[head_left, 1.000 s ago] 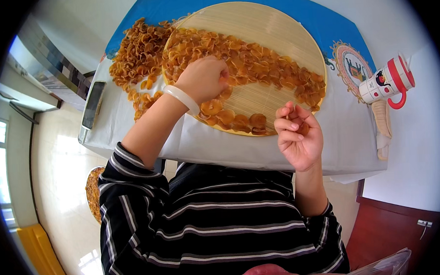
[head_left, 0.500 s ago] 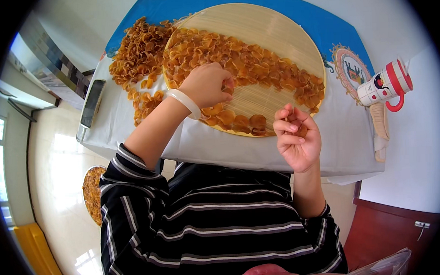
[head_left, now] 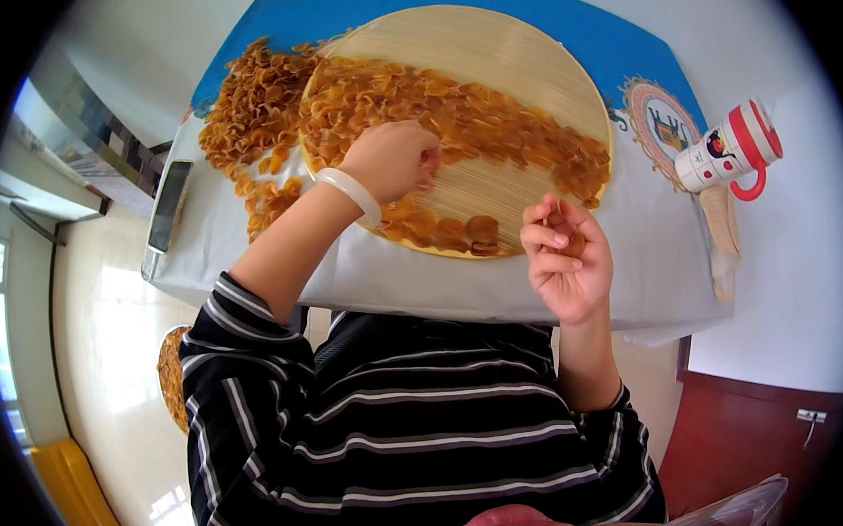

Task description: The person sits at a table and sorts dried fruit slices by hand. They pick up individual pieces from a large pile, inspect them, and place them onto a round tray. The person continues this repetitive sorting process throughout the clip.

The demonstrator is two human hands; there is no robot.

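My left hand (head_left: 389, 159), with a white bangle, is over the round woven tray (head_left: 478, 44), fingers curled against the thin amber-brown slices (head_left: 471, 110) spread across it; what its fingertips hold is hidden. My right hand (head_left: 568, 261), palm up at the tray's front right edge, has its bent fingers round one or more brown slices (head_left: 571, 240). A loose heap of similar slices (head_left: 250, 97) lies left of the tray on the table, trailing toward the front. Another row of flatter slices (head_left: 444, 232) runs along the tray's front rim.
A phone (head_left: 170, 208) lies at the table's (head_left: 470, 294) left edge. At right are a patterned round mat (head_left: 655, 121), a tipped white-and-red mug (head_left: 723, 160) and a beige item (head_left: 721, 226). A tray of brown pieces (head_left: 172, 373) stands low at left; a red-brown cabinet (head_left: 749, 437) is lower right.
My left hand has shifted slightly down, still curled at the slices. My right hand has moved a little left. The whole view has shifted slightly.
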